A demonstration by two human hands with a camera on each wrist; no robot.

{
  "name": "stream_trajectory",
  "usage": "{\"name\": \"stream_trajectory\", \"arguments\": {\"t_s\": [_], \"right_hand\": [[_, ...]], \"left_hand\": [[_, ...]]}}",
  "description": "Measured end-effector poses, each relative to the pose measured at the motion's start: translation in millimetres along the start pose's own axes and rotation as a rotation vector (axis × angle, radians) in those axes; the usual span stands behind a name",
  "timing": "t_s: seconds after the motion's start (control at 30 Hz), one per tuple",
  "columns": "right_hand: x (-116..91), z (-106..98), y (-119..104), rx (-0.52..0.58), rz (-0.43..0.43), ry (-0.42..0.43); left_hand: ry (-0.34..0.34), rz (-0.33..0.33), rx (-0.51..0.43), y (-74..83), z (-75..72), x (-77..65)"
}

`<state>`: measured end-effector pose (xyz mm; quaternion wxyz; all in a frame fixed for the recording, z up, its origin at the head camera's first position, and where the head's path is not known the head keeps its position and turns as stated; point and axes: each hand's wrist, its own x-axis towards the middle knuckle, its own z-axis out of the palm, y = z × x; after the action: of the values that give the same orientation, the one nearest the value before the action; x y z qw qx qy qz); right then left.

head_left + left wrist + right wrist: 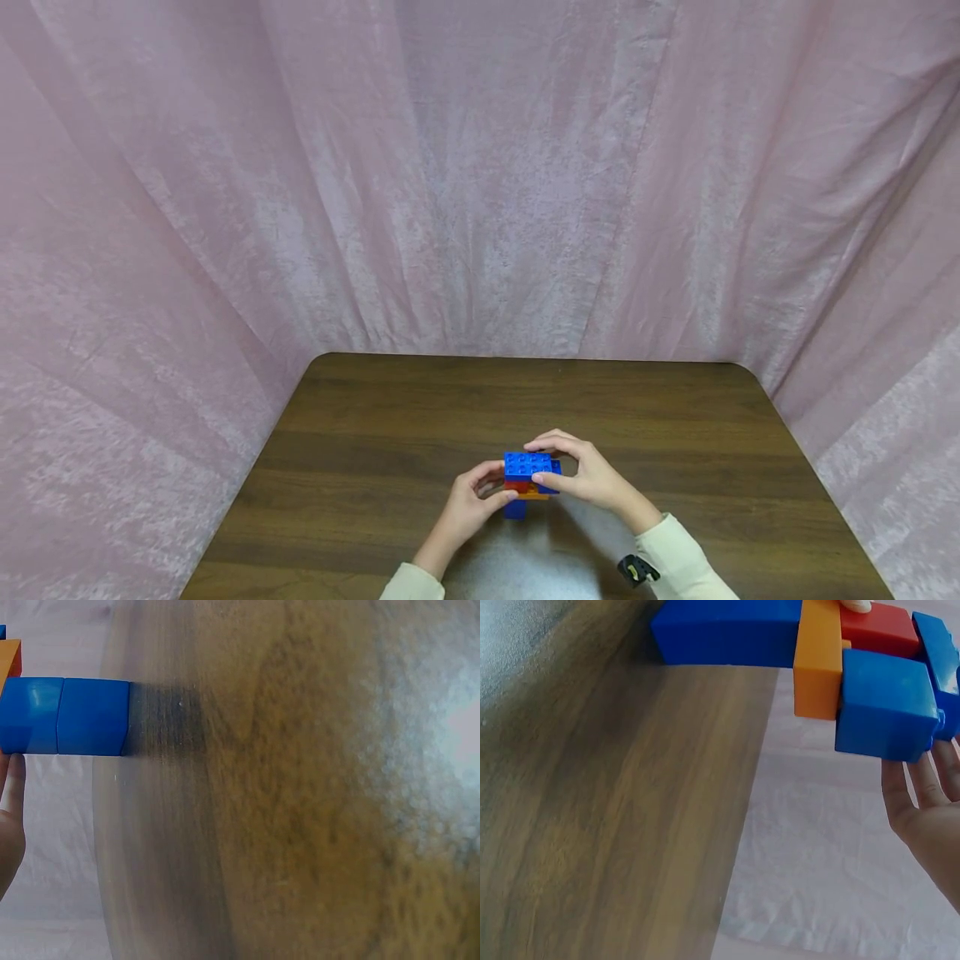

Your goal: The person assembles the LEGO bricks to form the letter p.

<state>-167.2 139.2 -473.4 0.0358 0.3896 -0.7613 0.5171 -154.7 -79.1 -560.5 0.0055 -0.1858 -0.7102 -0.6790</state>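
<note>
Both hands grip one build of toy bricks that stands on the wooden table. A long blue brick (527, 464) with studs lies on top. Beneath it are a red brick (881, 631), a squarer blue brick (885, 705) and an orange brick (817, 664). Two stacked blue bricks (94, 717) form the leg under the orange one. My left hand (467, 507) holds the build from the left, thumb in front near the red brick. From the right, my right hand (594, 475) pinches the upper blue bricks, thumb at the front and fingers behind.
The brown wooden table (360, 417) has rounded far corners. Pink curtains (510, 208) hang behind it and along both sides. A black device (637, 571) sits at the right wrist. Light glares off the near part of the tabletop.
</note>
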Motion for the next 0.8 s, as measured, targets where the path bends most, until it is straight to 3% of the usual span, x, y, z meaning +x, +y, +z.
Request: {"name": "stream_trajectory", "arguments": {"t_s": [0.13,0.4,0.8], "right_hand": [[-1,5,7,-0.005,0.026,0.003],[-6,11,32,-0.012,0.077,0.015],[-7,14,28,-0.03,0.147,0.047]], "left_hand": [[-0.015,-0.02,-0.008,9.0,-0.9,-0.5],[-0.013,-0.026,-0.005,7.9,-2.2,-0.3],[-0.029,-0.024,-0.021,5.5,-2.1,-0.5]]}}
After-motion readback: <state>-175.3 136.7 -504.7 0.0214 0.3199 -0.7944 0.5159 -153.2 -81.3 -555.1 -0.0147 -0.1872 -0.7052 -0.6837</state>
